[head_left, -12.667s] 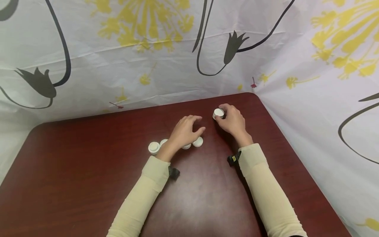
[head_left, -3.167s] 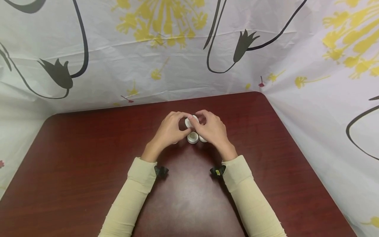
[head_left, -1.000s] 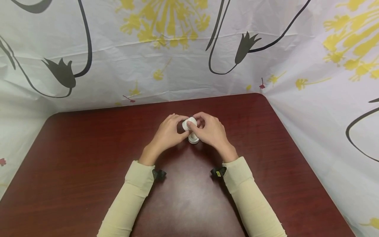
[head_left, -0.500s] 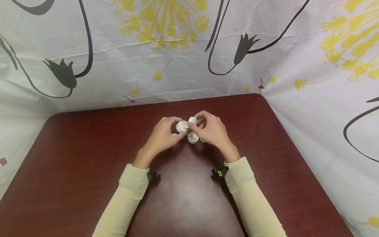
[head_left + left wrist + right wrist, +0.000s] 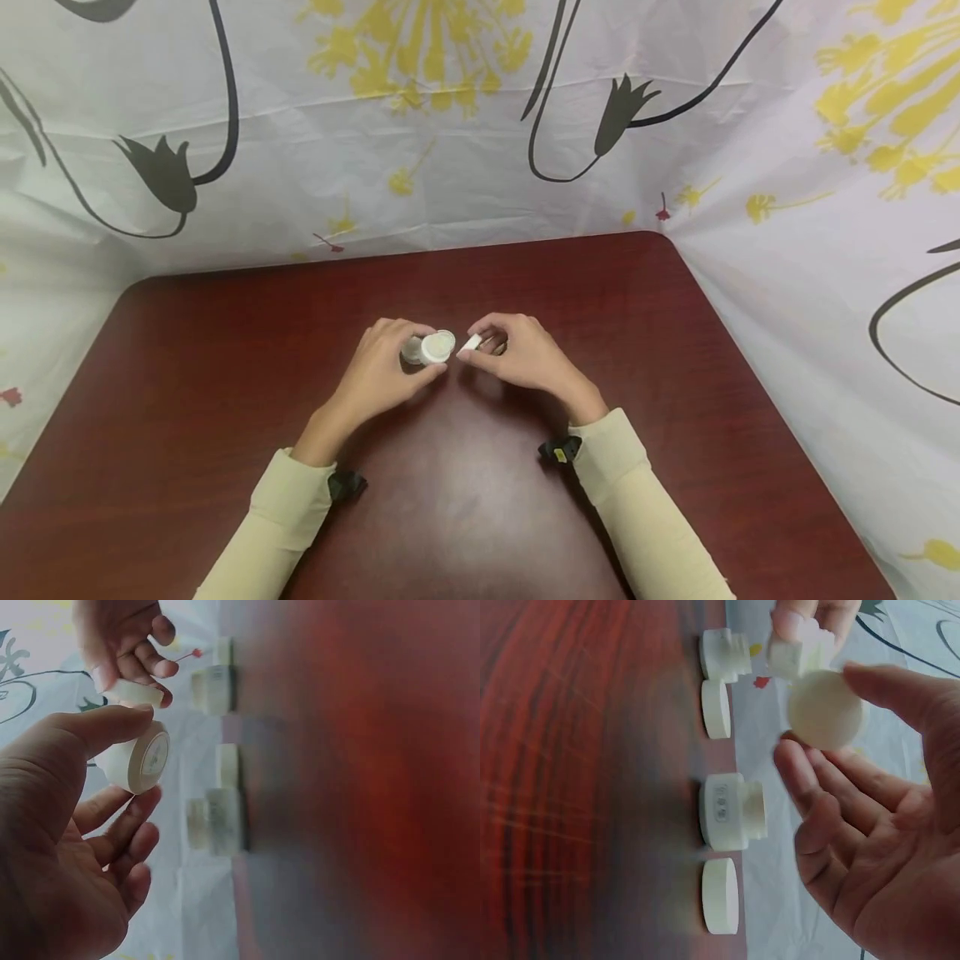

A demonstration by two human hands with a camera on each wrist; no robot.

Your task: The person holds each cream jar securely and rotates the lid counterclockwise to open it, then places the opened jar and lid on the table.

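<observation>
In the head view my left hand [image 5: 378, 367] grips a small white jar [image 5: 435, 349] by its sides, and its open mouth shows. The left wrist view shows the printed base of this jar [image 5: 146, 760], with thumb and fingers around it. Just to the right, my right hand [image 5: 525, 354] pinches a round white lid [image 5: 470, 342], held edge-on and apart from the jar. The right wrist view shows the lid's face [image 5: 825, 712] between thumb and fingertips. Below the hands stand two uncapped white jars [image 5: 727, 812] [image 5: 724, 655], each with a lid [image 5: 720, 896] [image 5: 716, 709] beside it.
The dark red-brown table [image 5: 465, 500] has a rounded far right corner. A white curtain [image 5: 450, 192] printed with flowers hangs along its back and right side. Black wrist cameras [image 5: 347, 485] sit at both cuffs.
Earlier my right hand held a jar at the far right. A second ago both hands were together on the jar and lid; these have since come apart, and both hands moved nearer, the left also leftward.
</observation>
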